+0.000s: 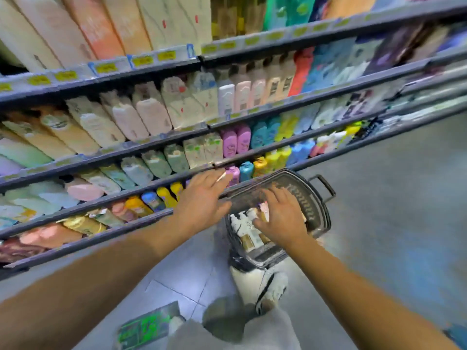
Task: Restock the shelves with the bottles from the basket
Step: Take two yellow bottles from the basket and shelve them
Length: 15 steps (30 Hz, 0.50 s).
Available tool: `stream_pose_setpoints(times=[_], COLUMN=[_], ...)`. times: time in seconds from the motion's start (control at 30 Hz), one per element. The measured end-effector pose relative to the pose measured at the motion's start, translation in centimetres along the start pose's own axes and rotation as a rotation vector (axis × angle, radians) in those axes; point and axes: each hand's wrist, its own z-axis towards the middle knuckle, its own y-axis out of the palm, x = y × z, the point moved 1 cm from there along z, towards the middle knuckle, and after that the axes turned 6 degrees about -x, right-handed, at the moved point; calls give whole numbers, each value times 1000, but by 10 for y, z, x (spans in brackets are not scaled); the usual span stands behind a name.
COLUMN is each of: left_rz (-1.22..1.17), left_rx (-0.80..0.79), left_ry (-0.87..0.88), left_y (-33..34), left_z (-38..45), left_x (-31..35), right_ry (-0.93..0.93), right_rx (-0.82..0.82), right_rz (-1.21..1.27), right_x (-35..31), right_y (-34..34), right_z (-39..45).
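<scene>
1. The left hand (202, 198) hovers over the near-left rim of the basket (319, 213), fingers straight and spread – its grip is released and holds nothing. Its fingertips reach toward the edge of a low shelf (101, 203).
2. The right hand (280, 215) is down inside the basket, fingers spread and lightly bent over the bottles (246, 231) – motion blur hides whether the grip has closed on one, so I cannot tell.
3. The basket is dark, with a handle on its far side, and stands on the floor (379, 223) just beside the shelving. The white and cream bottles lie packed inside it, under the right hand.
4. The shelves rise in tilted rows filled with bottles: cream and peach ones high up, green, pink, blue and yellow ones lower down.
5. A white shoe (267, 286) and a grey trouser leg (252, 329) show below the basket; the shoe is right against its near end.
</scene>
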Motion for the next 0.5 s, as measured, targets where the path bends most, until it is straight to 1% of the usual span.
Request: stream_pose_setpoints(times=[0.13,0.27,0.37,0.5], left_rz=[-58,-112,-133,-191], left_rx=[-78,-179,-215,-294], left_ry=[-7,-36,-43,-95], left_y=[56,109,146,199], left_z=[65,117,149,186], left_x=[49,79,89,84], right_ry=[50,158,227,292], right_rx=[-79,-171,-262,-360], right_rz=[42,145,172,241], right_x=[95,179,226,265], right_y=[20,45,71,113], right_z=[10,20,31,53])
